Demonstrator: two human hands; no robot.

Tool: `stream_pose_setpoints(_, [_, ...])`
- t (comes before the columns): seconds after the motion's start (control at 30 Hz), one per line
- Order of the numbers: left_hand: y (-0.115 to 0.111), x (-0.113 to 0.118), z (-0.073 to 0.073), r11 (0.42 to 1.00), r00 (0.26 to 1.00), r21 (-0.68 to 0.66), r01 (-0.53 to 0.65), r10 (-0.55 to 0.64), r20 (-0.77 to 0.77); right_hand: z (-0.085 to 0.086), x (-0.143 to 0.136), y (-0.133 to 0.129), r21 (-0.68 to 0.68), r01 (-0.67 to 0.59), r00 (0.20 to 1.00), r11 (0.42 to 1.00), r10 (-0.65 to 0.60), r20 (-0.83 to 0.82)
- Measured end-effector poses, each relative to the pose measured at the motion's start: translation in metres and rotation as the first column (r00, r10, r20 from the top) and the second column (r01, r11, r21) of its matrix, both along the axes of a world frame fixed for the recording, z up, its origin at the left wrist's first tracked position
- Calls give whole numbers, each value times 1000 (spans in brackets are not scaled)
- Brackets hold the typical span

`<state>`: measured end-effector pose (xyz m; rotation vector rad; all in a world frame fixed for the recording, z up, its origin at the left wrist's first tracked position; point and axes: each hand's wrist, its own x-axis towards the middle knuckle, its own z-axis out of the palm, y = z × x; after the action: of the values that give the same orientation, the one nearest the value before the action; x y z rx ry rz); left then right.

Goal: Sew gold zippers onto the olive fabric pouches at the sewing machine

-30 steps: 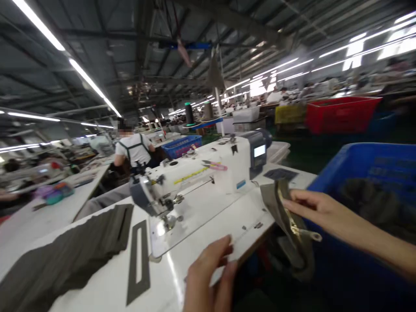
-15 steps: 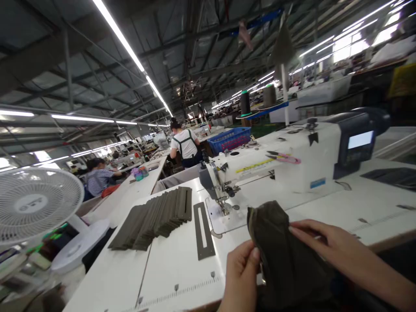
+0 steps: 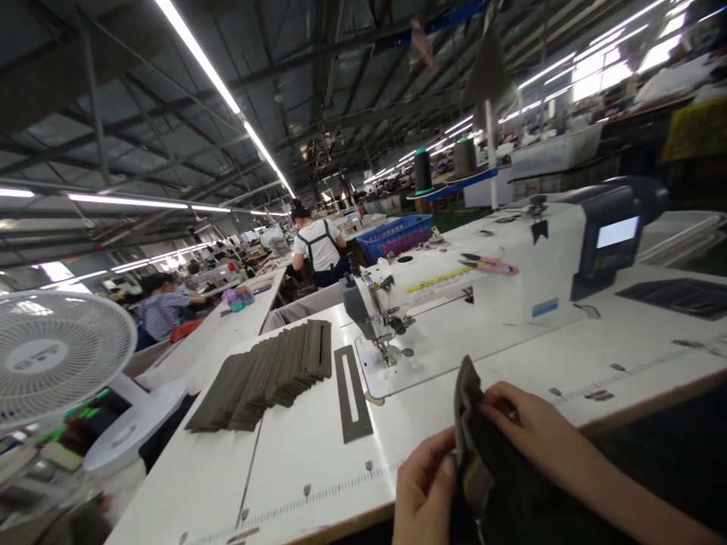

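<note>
The left hand (image 3: 425, 484) and the right hand (image 3: 525, 420) each pinch the dark cloth (image 3: 503, 484) between thumb and fingers, holding it up at the front edge of the counter (image 3: 198, 477), its top folded to a peak. Beyond it stands the white sewing machine (image 3: 528, 276), with pink-handled snips (image 3: 495, 266) lying on its arm. Left of the needle, a slotted strip (image 3: 356, 434) lies flat beside a fanned stack (image 3: 264, 378) of similar olive pieces.
</note>
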<state>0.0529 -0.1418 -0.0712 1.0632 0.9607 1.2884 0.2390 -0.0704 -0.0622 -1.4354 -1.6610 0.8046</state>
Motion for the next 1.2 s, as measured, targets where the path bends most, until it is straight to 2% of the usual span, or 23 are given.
stream_pose_setpoints(0.1, [-3, 2, 2, 998, 981, -50, -45, 54, 184, 10, -7, -6, 125, 120, 992, 985, -123, 18])
stream_pose_setpoints(0.2, [0, 2, 7, 997, 963, -62, -39, 54, 263, 21, -8, -6, 202, 140, 988, 969, -150, 31])
stream_pose_setpoints(0.27, [3, 0, 10, 997, 973, -72, -37, 52, 225, 26, -7, -3, 216, 116, 992, 969, -126, 31])
stream_pose_setpoints(0.37, [7, -3, 11, 997, 995, -45, -61, 64, 81, 26, -7, 1, 184, 96, 993, 978, -106, 43])
stream_pose_setpoints(0.5, [11, -6, 12, 980, 977, 63, -188, 194, -87, 32, 1, -9, 137, 108, 992, 985, -115, 43])
stream_pose_setpoints(0.57, [18, -6, 14, 975, 970, 17, -223, 224, -94, 42, 11, -14, 132, 187, 980, 973, -195, 46])
stream_pose_setpoints(0.63, [28, -4, 17, 974, 977, -91, -208, 202, -76, 51, 22, -9, 149, 267, 958, 952, -279, 71])
stream_pose_setpoints(0.67, [33, -4, 19, 972, 981, -142, -189, 183, -58, 53, 26, -3, 151, 267, 956, 952, -281, 88])
stream_pose_setpoints(0.73, [44, -3, 21, 966, 991, -224, -133, 136, -3, 51, 32, 17, 107, 188, 975, 976, -199, 97])
stream_pose_setpoints(0.8, [51, -4, 22, 962, 995, -262, -69, 86, 54, 41, 34, 40, 58, 149, 984, 987, -154, 87])
stream_pose_setpoints(0.87, [55, -7, 19, 968, 996, -249, -34, 54, 77, 28, 32, 61, 20, 141, 987, 990, -142, 71])
stream_pose_setpoints(0.97, [57, -10, 12, 976, 998, -212, -56, 63, 24, 13, 29, 79, -55, 116, 993, 992, -116, 15])
stream_pose_setpoints(1.1, [59, -13, 14, 973, 978, -199, -115, 76, -196, 9, 28, 77, -190, -25, 991, 982, -1, -137])
stream_pose_setpoints(1.17, [58, -17, 21, 983, 906, -121, -135, 73, -417, 10, 30, 69, -245, -175, 963, 954, 114, -244])
stream_pose_setpoints(1.2, [58, -19, 26, 992, 831, -42, -119, 76, -551, 10, 31, 65, -260, -249, 940, 933, 168, -299])
